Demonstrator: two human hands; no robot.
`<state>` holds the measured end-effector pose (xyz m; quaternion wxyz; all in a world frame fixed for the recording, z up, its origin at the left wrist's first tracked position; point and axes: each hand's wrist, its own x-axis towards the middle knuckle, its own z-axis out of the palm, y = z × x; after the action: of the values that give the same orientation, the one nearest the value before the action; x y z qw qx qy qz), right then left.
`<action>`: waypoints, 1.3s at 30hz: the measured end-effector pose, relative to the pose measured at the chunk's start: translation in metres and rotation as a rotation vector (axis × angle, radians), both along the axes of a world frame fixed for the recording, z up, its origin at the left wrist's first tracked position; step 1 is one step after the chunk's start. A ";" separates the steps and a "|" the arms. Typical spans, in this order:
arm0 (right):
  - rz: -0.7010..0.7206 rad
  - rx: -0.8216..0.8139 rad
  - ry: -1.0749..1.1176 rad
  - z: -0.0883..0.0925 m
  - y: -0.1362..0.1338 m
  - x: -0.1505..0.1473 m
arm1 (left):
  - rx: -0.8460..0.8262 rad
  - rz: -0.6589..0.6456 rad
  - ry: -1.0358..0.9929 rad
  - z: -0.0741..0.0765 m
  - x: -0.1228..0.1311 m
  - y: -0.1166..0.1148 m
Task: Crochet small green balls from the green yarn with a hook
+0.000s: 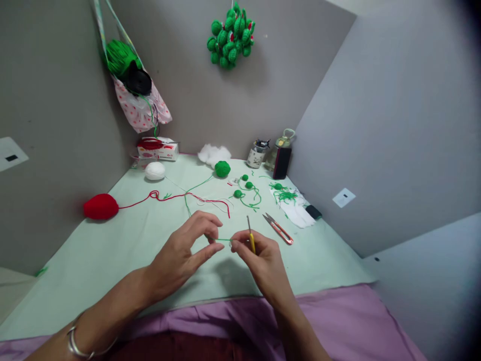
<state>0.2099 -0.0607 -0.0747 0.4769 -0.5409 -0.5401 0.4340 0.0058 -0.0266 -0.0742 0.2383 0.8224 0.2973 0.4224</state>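
At far left on the pale counter (112,250) sits a red yarn ball (100,207), its strand trailing rightward across the cloth; above and behind it hangs a dotted bag (131,108) with green yarn in its mouth; next come a white yarn ball (155,171) and, just behind it, a box (170,151); nearer the front, the left hand (188,245) is raised over the counter, thumb and forefinger parted; a green strand (224,239) runs from its bent fingers to the right hand, though how firmly the left fingers grip it I cannot tell; farther back, white stuffing (210,154) lies behind a green yarn ball (222,169); high on the wall hangs a cluster of green crocheted pieces (227,42); the right hand (261,255) pinches the strand's other end between thumb and forefinger, a yellow-handled hook (252,243) held upright among its fingers; beyond it are small green balls (238,194); to its right lie orange-handled snips (280,230); farther right, green scraps (287,195) rest on white paper (300,216).
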 end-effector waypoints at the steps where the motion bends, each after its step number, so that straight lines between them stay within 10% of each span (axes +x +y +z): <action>1: -0.005 -0.010 0.029 0.001 0.000 0.001 | -0.022 -0.008 0.003 -0.001 -0.001 0.000; 6: 0.025 -0.017 0.091 0.002 -0.005 -0.003 | -0.226 -0.010 -0.062 -0.008 0.005 0.001; 13: 0.077 0.067 0.061 -0.007 -0.005 -0.012 | -1.082 0.054 -0.881 -0.001 0.028 -0.008; 30: 0.064 0.755 -0.526 0.004 0.001 -0.009 | -0.642 0.024 -0.391 -0.004 0.019 -0.015; 39: 0.230 0.620 -0.327 0.022 -0.006 -0.004 | -0.793 -0.074 -0.442 0.010 0.010 -0.017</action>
<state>0.2061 -0.0667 -0.0524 0.4734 -0.3686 -0.7724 0.2084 0.0156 -0.0436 -0.0642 0.6076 0.5678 0.3483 0.4326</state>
